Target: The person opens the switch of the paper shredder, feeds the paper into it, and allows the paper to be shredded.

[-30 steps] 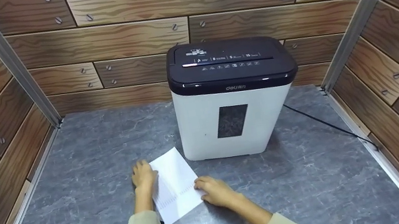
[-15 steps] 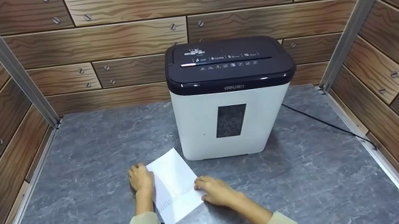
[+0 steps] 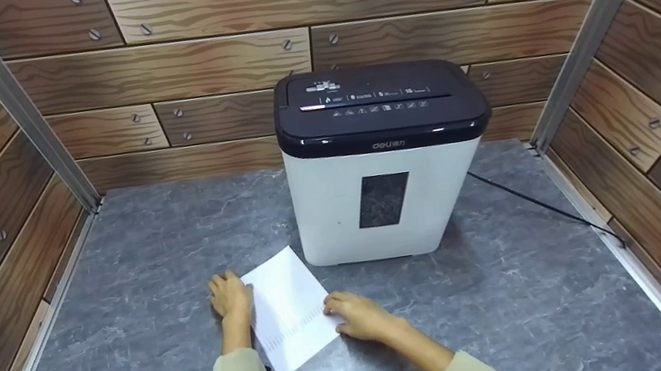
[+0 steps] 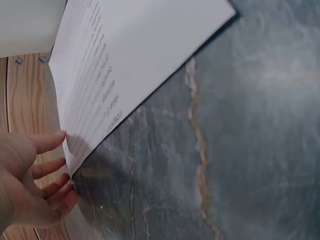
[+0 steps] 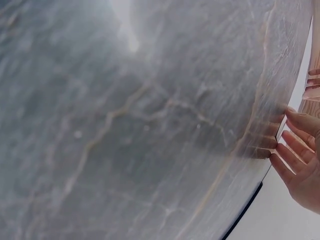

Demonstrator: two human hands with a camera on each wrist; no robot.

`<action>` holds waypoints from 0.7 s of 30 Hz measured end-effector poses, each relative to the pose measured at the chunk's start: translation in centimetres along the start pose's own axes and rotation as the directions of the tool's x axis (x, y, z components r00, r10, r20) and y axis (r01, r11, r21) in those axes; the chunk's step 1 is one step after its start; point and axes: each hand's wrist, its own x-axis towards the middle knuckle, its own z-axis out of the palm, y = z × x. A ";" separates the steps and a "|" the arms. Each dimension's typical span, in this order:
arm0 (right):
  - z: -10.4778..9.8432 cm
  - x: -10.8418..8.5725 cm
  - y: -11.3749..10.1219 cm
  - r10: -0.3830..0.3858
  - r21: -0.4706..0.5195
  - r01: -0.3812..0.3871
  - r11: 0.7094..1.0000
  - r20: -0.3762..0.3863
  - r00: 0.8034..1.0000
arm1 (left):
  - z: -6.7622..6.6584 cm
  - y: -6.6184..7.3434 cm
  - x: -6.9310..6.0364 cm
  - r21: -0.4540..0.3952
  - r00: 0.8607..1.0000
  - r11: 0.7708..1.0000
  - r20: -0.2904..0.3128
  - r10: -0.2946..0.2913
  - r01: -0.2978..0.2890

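Observation:
A white sheet of paper (image 3: 290, 306) with lines of print near its front edge lies on the grey marbled surface in the head view. At its far left corner is my left hand (image 3: 230, 296); in the left wrist view, the extended fingers of my left hand (image 4: 35, 175) touch the paper's edge (image 4: 125, 55) near a corner. Against the right edge rests my right hand (image 3: 357, 315). The right wrist view has the spread, nearly straight fingers of my right hand (image 5: 302, 155) touching down at the paper's edge, which shows only as a thin white sliver.
A white paper shredder (image 3: 335, 211) with a dark top and a small front window stands just behind the paper. Its black cable (image 3: 535, 201) runs right across the surface. Wood-patterned walls (image 3: 182, 62) enclose the back and both sides.
My left hand has shifted slightly left and toward me. The paper's left side has come with it, and the sheet looks flatter and wider. My right hand has barely moved.

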 end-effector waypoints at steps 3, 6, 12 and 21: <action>-0.1 0.0 0.0 0.009 0.018 -0.009 1.000 0.014 1.000 | 0.0 0.0 0.1 0.013 1.000 1.000 -0.001 -0.001 0.001; -0.2 0.0 0.0 0.020 0.030 -0.021 0.999 0.026 0.999 | -0.1 0.1 0.2 0.014 1.000 1.000 -0.008 0.007 -0.007; -0.2 0.1 0.1 0.026 0.018 -0.026 0.999 0.029 0.999 | -0.3 0.1 0.1 -0.018 0.999 1.000 -0.041 0.016 -0.017; -0.1 0.1 0.2 0.003 0.054 -0.004 0.999 0.025 1.000 | -0.2 0.1 -0.2 -0.035 0.998 0.999 -0.063 0.019 -0.021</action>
